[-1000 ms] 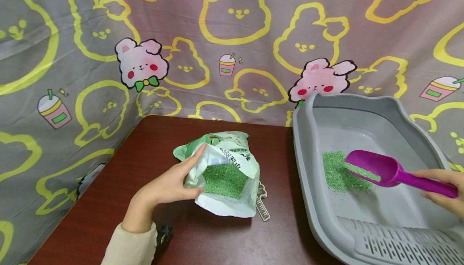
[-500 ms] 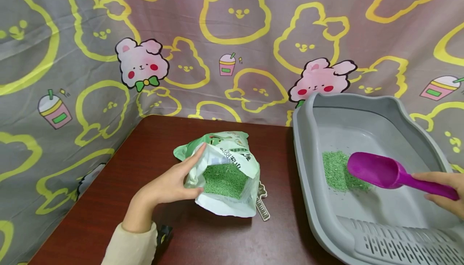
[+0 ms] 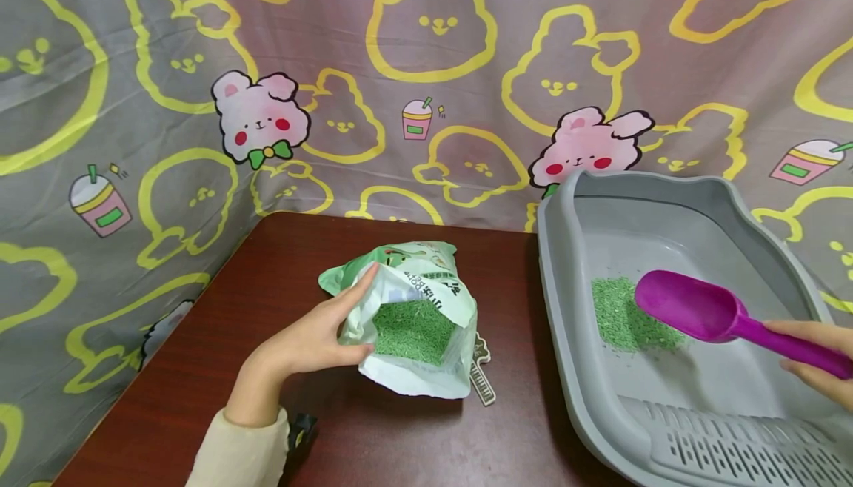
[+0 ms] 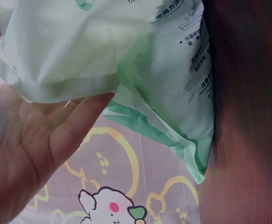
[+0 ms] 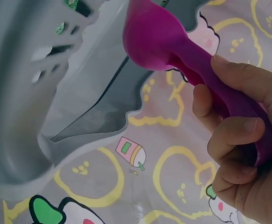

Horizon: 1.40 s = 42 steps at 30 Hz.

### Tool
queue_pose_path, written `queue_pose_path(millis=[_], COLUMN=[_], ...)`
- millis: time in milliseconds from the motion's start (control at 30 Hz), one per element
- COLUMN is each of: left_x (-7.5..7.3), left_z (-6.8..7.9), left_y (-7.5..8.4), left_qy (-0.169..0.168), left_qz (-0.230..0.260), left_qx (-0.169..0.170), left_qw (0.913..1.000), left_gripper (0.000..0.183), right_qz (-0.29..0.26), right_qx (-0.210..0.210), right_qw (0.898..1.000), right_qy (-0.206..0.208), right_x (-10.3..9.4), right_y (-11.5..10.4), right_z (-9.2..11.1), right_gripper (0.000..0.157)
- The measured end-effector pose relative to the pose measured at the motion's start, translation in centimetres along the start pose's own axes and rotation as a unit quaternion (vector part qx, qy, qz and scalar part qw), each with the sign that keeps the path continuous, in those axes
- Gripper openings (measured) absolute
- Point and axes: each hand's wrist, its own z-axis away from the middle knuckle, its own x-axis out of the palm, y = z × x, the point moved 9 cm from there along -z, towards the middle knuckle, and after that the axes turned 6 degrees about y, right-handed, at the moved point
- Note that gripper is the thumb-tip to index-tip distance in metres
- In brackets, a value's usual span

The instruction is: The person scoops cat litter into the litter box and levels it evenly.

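My left hand [image 3: 303,339] holds the side of the mouth of a pale green cat litter bag [image 3: 406,261], thumb and fingers spread along its rim. Green litter pellets [image 3: 409,331] show inside the bag. In the left wrist view the fingertips pass behind the bag's edge [image 4: 66,91]. My right hand [image 3: 816,354] grips the handle of a purple scoop [image 3: 696,306]; in the right wrist view the fingers curl round that handle [image 5: 234,100]. No pellets are visible in the scoop's bowl. It hangs over a grey litter box [image 3: 556,302], above a small patch of green pellets [image 3: 613,317].
A small flat slotted piece [image 3: 481,376] lies beside the bag, partly under it. Near my left sleeve is a dark object [image 3: 301,431], partly hidden. The brown table [image 3: 506,442] meets a patterned cloth [image 3: 426,176] at the back. Slots pierce the box's front ledge [image 3: 733,450].
A second ago pellets lay along the scoop's edge; now none show there. The scoop has tipped and shifted slightly. The left hand and the bag look unmoved.
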Motion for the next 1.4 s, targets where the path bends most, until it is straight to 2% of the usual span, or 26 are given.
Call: queue_pose_path(millis=[67, 133, 267, 333, 433, 500, 600, 700, 867, 967, 1167, 1300, 1400], left_x=[0.0, 0.1, 0.0, 0.0, -0.1, 0.0, 0.0, 0.0, 0.0, 0.0, -0.1, 0.0, 0.0], left_z=[0.0, 0.0, 0.0, 0.0, 0.0, 0.0, 0.0, 0.0, -0.1, 0.0, 0.0, 0.0, 0.0], left_y=[0.0, -0.1, -0.1, -0.1, -0.2, -0.2, -0.2, -0.3, -0.3, -0.3, -0.2, -0.2, -0.3], left_qy=[0.0, -0.001, -0.002, -0.001, 0.0, 0.0, 0.0, 0.0, 0.0, 0.001, 0.003, 0.003, 0.003], left_qz=[0.0, 0.001, 0.001, 0.0, -0.003, -0.002, 0.001, 0.002, 0.0, -0.001, 0.0, -0.002, -0.003], left_qx=[0.0, -0.002, -0.005, -0.006, -0.005, -0.005, -0.005, -0.005, -0.002, -0.003, -0.003, -0.002, -0.001], left_qw=[1.0, 1.0, 1.0, 1.0, 1.0, 1.0, 1.0, 1.0, 1.0, 1.0, 1.0, 1.0, 1.0], left_gripper=[0.107, 0.107, 0.108, 0.108, 0.107, 0.107, 0.107, 0.108, 0.108, 0.108, 0.108, 0.108, 0.108], right_qz=[0.005, 0.017, 0.051, 0.071, 0.078, 0.061, 0.027, -0.02, -0.064, -0.069, -0.104, -0.078, -0.038], right_qx=[0.003, 0.004, 0.015, 0.028, 0.07, 0.088, 0.118, 0.125, 0.123, 0.122, 0.093, 0.087, 0.085], right_qw=[1.0, 1.0, 0.998, 0.996, 0.993, 0.991, 0.988, 0.985, 0.982, 0.982, 0.978, 0.979, 0.98], right_qy=[0.007, 0.016, 0.039, 0.048, 0.058, 0.075, 0.099, 0.118, 0.125, 0.126, 0.154, 0.168, 0.175], right_x=[-0.1, -0.2, -0.6, -0.7, -0.7, -0.7, -0.5, -0.3, 0.3, 0.6, 1.1, 1.4, 1.6], right_y=[0.1, 0.0, -0.9, -1.6, -2.4, -3.1, -3.9, -4.8, -6.2, -7.2, -9.5, -11.2, -12.4], right_z=[0.2, 0.2, -0.1, -0.3, -0.2, -0.1, -0.2, -0.5, -0.8, -0.9, -1.0, -1.2, -1.4], right_gripper=[0.046, 0.039, 0.037, 0.042, 0.06, 0.064, 0.061, 0.055, 0.052, 0.051, 0.035, 0.038, 0.043])
